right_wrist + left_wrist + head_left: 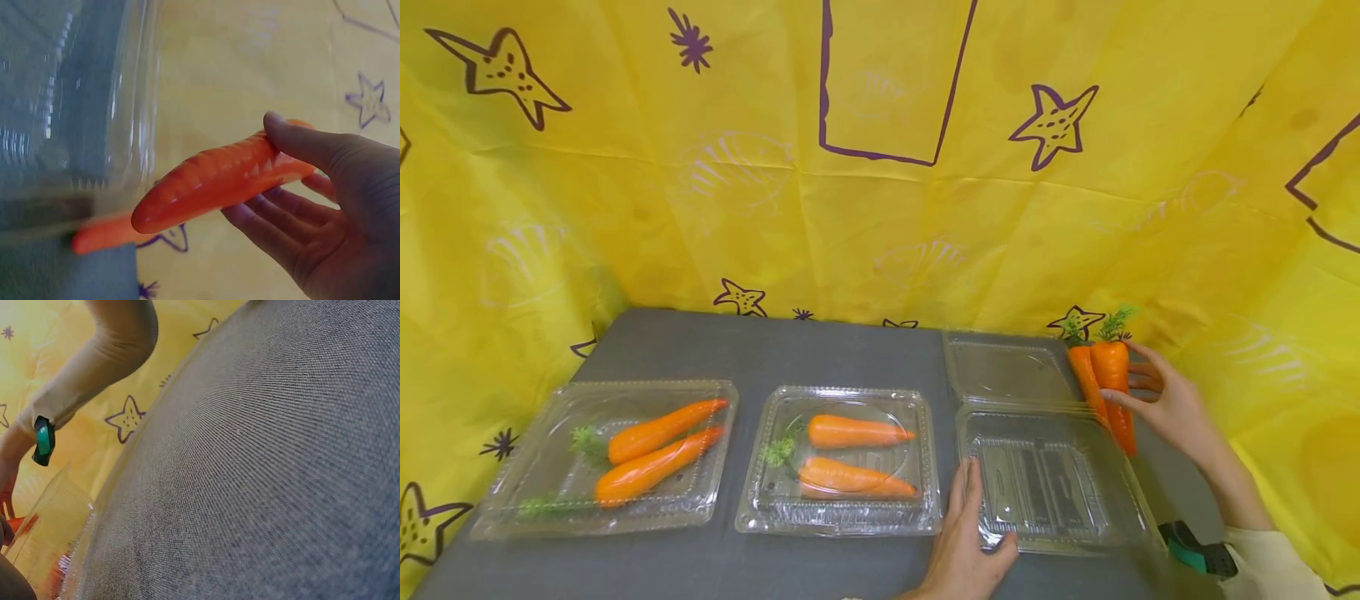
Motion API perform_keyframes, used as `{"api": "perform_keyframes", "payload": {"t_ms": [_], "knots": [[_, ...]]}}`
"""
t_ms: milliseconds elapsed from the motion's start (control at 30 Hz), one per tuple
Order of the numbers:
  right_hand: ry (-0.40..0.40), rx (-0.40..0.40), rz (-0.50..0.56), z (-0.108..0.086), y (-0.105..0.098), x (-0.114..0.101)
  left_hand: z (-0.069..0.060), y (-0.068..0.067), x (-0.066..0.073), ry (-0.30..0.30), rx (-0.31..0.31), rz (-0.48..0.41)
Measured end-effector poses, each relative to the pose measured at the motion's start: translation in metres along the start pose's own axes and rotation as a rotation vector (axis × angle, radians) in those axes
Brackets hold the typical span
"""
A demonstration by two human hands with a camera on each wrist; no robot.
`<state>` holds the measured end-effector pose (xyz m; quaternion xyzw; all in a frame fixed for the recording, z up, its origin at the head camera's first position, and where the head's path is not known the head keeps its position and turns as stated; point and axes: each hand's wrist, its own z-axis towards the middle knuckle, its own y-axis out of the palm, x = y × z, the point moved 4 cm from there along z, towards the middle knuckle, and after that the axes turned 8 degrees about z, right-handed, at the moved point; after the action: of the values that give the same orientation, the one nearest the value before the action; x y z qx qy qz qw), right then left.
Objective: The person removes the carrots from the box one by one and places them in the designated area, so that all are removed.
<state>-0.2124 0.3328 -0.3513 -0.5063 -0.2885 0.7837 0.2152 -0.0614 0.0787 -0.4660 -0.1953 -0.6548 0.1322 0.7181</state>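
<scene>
My right hand has one carrot pinched near its thick end: thumb across one side, fingers bent along the other, grip only partway closed since the carrot fills it. In the head view that carrot sits just left of my palm, leafy top pointing away from me, tip toward me, out past the right side of the open clear container. Second carrot is right beside the held one, on the side away from my palm; right wrist view shows it beyond the held carrot, by the container's edge, can't tell if the two touch. Container's lid is folded back on the far side, nothing in the base. Left hand is relaxed and holding nothing, fingers fairly straight along the container's near left corner, thumb spread out at the front edge; left wrist view is mostly grey table, so no better look there. Well left of both carrots: middle container, lid down, two carrots inside, then left container, same, two carrots with tips toward the right
</scene>
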Motion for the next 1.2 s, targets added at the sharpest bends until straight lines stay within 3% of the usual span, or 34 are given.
{"api": "perform_keyframes", "payload": {"t_ms": [233, 633, 1200], "knots": [[0.098, -0.042, -0.031, 0.018, -0.004, 0.027, -0.002, 0.0, -0.002, -0.006, -0.002, -0.02], [0.148, -0.071, -0.059, 0.034, -0.005, 0.062, -0.002, 0.001, -0.002, -0.017, 0.007, -0.007], [0.268, -0.186, -0.161, 0.052, -0.004, 0.112, 0.001, 0.0, 0.0, 0.015, 0.016, 0.057]]}}
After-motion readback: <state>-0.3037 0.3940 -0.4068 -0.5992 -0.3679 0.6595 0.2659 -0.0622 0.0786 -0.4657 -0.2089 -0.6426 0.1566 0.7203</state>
